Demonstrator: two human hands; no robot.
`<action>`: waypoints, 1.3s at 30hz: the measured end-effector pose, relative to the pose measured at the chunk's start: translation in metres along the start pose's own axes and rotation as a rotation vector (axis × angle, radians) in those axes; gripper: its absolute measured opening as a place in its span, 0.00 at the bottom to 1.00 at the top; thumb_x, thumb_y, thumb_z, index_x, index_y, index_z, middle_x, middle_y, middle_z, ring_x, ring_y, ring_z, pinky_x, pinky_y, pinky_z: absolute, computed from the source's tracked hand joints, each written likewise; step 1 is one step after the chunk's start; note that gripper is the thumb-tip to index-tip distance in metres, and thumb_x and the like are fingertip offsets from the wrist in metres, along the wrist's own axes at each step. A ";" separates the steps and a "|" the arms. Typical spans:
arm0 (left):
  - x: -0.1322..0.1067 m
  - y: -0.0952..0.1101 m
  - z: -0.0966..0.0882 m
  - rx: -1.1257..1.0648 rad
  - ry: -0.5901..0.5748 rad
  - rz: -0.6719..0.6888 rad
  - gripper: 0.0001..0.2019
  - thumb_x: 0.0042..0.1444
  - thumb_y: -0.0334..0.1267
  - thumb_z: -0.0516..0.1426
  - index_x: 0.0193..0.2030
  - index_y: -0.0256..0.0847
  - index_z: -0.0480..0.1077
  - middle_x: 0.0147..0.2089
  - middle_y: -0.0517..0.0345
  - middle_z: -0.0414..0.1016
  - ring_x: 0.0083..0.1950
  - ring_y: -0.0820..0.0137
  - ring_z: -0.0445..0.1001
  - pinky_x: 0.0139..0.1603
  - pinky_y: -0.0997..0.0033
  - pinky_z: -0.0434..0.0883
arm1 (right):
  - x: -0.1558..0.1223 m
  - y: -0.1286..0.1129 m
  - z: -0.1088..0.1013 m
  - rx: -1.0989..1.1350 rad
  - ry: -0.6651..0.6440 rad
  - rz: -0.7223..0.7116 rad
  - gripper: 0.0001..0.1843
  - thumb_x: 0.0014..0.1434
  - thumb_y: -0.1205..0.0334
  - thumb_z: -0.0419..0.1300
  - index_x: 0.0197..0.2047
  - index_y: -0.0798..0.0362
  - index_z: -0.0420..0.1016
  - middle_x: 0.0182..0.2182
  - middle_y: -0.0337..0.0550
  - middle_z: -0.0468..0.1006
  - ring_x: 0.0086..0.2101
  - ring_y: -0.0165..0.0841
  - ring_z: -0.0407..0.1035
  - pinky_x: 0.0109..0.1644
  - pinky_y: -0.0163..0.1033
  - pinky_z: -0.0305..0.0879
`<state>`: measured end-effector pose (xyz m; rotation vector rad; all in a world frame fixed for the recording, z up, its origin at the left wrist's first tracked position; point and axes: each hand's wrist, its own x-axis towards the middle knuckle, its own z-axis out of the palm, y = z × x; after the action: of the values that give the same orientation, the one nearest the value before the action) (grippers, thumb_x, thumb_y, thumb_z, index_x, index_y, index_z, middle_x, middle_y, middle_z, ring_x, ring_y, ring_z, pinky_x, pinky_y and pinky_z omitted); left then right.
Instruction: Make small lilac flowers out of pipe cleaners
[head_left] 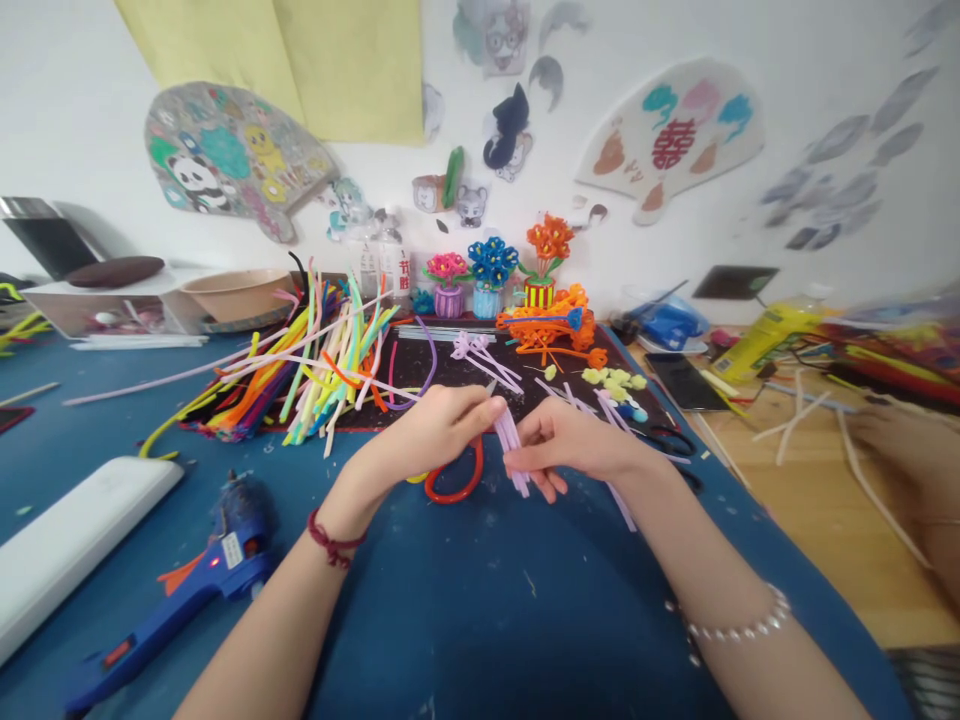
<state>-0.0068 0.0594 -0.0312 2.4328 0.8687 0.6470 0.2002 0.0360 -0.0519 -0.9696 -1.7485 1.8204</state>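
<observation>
A small bundle of lavender pipe cleaners (513, 462) is held slanted above the blue table, between my two hands. The fingers of my left hand (457, 415) close around its upper end. Lower down, my right hand (559, 440) pinches the same bundle between thumb and fingers. Below my left hand shows the red-orange handle (454, 498) of what look like scissors; the hand hides their middle. Just beyond lies a lavender pipe-cleaner flower (472, 346) with long stems. More lavender stems (621, 505) lie beside and partly under my right forearm.
Multicoloured pipe cleaners (330, 350) are heaped at left, near a blue glue gun (240, 550) and a white case (82, 540). Potted pipe-cleaner flowers (489, 275) and an orange flower pile (555, 325) stand behind. Black-handled scissors (671, 440) lie right; another person's hand (911, 440) is far right.
</observation>
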 end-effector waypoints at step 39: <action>0.006 0.009 0.026 -0.009 0.152 0.124 0.20 0.68 0.38 0.43 0.23 0.40 0.51 0.20 0.67 0.52 0.23 0.77 0.48 0.26 0.72 0.50 | -0.009 -0.005 -0.005 -0.060 -0.135 0.008 0.14 0.55 0.56 0.68 0.28 0.61 0.79 0.16 0.39 0.76 0.15 0.23 0.68 0.17 0.24 0.63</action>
<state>0.0163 0.0498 -0.0447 2.4690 0.7747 0.8892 0.2084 0.0335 -0.0451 -0.8965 -1.8916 1.8875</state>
